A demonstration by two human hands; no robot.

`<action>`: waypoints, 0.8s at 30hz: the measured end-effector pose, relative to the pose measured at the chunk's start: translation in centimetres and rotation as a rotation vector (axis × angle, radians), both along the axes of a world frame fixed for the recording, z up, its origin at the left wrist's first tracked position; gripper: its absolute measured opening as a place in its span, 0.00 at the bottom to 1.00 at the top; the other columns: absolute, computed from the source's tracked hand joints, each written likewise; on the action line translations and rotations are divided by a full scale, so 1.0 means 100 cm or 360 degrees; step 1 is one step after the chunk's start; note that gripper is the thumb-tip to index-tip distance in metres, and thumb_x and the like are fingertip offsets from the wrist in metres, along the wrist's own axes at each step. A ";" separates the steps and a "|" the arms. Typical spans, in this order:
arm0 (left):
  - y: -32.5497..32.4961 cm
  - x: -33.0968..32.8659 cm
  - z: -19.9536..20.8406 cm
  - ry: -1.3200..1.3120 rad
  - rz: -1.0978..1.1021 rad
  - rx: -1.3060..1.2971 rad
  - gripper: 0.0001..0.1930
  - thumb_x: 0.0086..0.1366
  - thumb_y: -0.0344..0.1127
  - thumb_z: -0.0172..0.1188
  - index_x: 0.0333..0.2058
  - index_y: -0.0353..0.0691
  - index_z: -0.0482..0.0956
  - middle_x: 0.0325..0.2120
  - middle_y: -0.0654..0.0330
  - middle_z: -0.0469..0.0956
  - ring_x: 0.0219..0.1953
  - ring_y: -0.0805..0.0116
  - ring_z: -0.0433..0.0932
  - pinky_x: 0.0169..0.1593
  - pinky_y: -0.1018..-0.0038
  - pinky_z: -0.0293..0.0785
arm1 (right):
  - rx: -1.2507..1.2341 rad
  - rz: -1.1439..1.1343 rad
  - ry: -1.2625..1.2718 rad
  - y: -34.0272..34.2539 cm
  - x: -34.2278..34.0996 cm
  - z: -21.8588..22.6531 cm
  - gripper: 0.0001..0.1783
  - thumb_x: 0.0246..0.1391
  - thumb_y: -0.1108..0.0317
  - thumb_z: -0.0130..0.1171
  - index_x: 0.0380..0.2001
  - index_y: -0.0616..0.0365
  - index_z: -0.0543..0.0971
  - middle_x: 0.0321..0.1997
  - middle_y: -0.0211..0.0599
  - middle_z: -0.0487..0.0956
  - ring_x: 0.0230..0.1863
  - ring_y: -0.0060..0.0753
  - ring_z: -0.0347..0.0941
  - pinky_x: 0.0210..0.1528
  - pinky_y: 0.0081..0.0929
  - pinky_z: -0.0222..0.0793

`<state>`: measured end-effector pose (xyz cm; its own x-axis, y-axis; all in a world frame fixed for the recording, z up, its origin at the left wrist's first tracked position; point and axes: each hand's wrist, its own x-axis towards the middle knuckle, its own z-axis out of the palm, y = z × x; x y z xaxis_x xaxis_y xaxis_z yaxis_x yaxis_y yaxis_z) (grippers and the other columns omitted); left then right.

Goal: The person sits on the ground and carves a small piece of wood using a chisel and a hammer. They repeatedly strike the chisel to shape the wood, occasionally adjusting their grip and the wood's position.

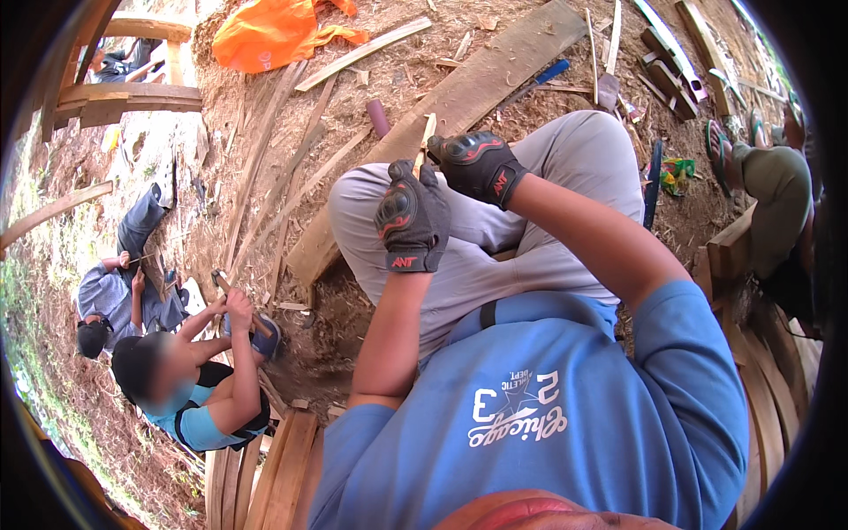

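Observation:
A short, pale wood strip point(428, 132) stands up from my left hand point(411, 219), whose gloved fingers are closed around its lower part. My right hand point(477, 163), in a matching black glove with red marks, is closed right beside the strip. Its fingertips meet the strip's side, and whatever else they grip is hidden. Both hands are above my crossed legs point(574, 168) in grey trousers. Just beyond them a wide wooden plank point(495, 75) lies slanting on the ground.
A blue-handled tool point(539, 79) and a maroon cylinder point(378, 117) lie near the plank. Wooden hand planes point(667, 79) are at the far right. An orange bag point(265, 35) lies far left. At left, a person point(203, 389) grips a hammer-like tool point(238, 296); others sit farther left and right.

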<state>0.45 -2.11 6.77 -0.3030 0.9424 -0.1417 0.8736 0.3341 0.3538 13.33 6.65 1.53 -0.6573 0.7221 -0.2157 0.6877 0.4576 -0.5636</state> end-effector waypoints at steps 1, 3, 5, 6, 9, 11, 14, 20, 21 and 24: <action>0.000 0.001 0.001 -0.0010 -0.0001 -0.0042 0.16 0.77 0.47 0.50 0.47 0.38 0.72 0.28 0.44 0.82 0.34 0.39 0.83 0.38 0.47 0.75 | 0.0001 0.0003 0.0010 -0.001 0.002 0.006 0.15 0.61 0.66 0.55 0.50 0.53 0.80 0.35 0.48 0.85 0.38 0.52 0.85 0.40 0.46 0.79; 0.001 0.006 0.006 -0.0030 -0.0011 -0.0121 0.16 0.77 0.47 0.50 0.46 0.38 0.72 0.27 0.44 0.81 0.33 0.39 0.82 0.36 0.47 0.74 | 0.0097 0.0005 -0.0004 -0.001 0.004 0.002 0.14 0.61 0.66 0.55 0.48 0.53 0.80 0.35 0.47 0.85 0.38 0.52 0.85 0.39 0.47 0.79; -0.002 0.009 -0.004 -0.0021 -0.0050 -0.0120 0.16 0.76 0.47 0.51 0.46 0.38 0.71 0.27 0.44 0.81 0.32 0.39 0.82 0.35 0.47 0.74 | 0.0103 0.0031 0.0008 0.000 0.009 -0.006 0.14 0.61 0.65 0.55 0.48 0.52 0.80 0.35 0.46 0.85 0.38 0.51 0.85 0.38 0.47 0.79; -0.002 0.012 -0.007 -0.0015 -0.0067 -0.0121 0.16 0.76 0.47 0.51 0.46 0.38 0.71 0.27 0.44 0.81 0.32 0.39 0.82 0.34 0.47 0.74 | 0.0104 0.0046 0.0016 0.001 0.011 -0.008 0.14 0.61 0.65 0.55 0.49 0.51 0.80 0.35 0.46 0.86 0.38 0.51 0.85 0.38 0.47 0.79; -0.004 0.020 -0.004 0.0013 -0.0069 -0.0115 0.14 0.75 0.45 0.52 0.46 0.39 0.70 0.27 0.44 0.81 0.30 0.40 0.83 0.33 0.48 0.76 | 0.0074 0.0086 0.0000 0.005 0.017 -0.022 0.15 0.61 0.66 0.54 0.50 0.51 0.80 0.35 0.45 0.86 0.37 0.50 0.85 0.38 0.46 0.79; -0.005 0.020 -0.005 0.0018 -0.0064 -0.0088 0.14 0.75 0.44 0.53 0.46 0.38 0.70 0.24 0.46 0.81 0.29 0.40 0.83 0.33 0.48 0.76 | 0.0086 0.0094 0.0061 0.005 0.016 -0.029 0.15 0.61 0.67 0.54 0.50 0.52 0.80 0.34 0.46 0.86 0.36 0.51 0.85 0.37 0.47 0.79; -0.007 0.015 -0.016 0.0046 -0.0091 0.0104 0.14 0.75 0.44 0.53 0.45 0.38 0.70 0.23 0.47 0.81 0.28 0.41 0.83 0.32 0.48 0.76 | 0.0173 0.0009 -0.0056 0.004 0.008 -0.041 0.15 0.61 0.67 0.53 0.50 0.53 0.80 0.34 0.47 0.86 0.36 0.51 0.85 0.37 0.47 0.79; -0.002 0.026 -0.011 0.0093 -0.0046 0.0017 0.12 0.74 0.43 0.53 0.43 0.39 0.70 0.23 0.45 0.81 0.28 0.40 0.83 0.31 0.49 0.76 | 0.0071 -0.0089 -0.0051 0.018 0.011 -0.072 0.13 0.64 0.64 0.51 0.47 0.55 0.80 0.36 0.50 0.86 0.38 0.53 0.85 0.39 0.50 0.79; 0.001 0.022 -0.012 0.0076 -0.0070 0.0070 0.12 0.74 0.43 0.53 0.43 0.39 0.70 0.24 0.44 0.81 0.29 0.39 0.83 0.31 0.48 0.76 | 0.0068 -0.0084 -0.0110 0.022 0.007 -0.070 0.14 0.65 0.64 0.50 0.48 0.54 0.80 0.38 0.51 0.86 0.39 0.54 0.85 0.41 0.50 0.79; -0.002 0.021 -0.007 0.0050 -0.0070 -0.0022 0.13 0.74 0.43 0.53 0.44 0.38 0.70 0.25 0.44 0.81 0.31 0.39 0.83 0.33 0.48 0.76 | -0.0046 -0.0092 -0.0132 0.014 0.010 -0.058 0.14 0.66 0.64 0.49 0.48 0.53 0.80 0.38 0.50 0.86 0.39 0.54 0.85 0.41 0.50 0.78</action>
<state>2.54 -2.32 6.02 -0.2656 0.9529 -0.1462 0.8983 0.2997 0.3214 14.30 8.03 -4.23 -0.5936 0.7509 -0.2893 0.7575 0.4000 -0.5160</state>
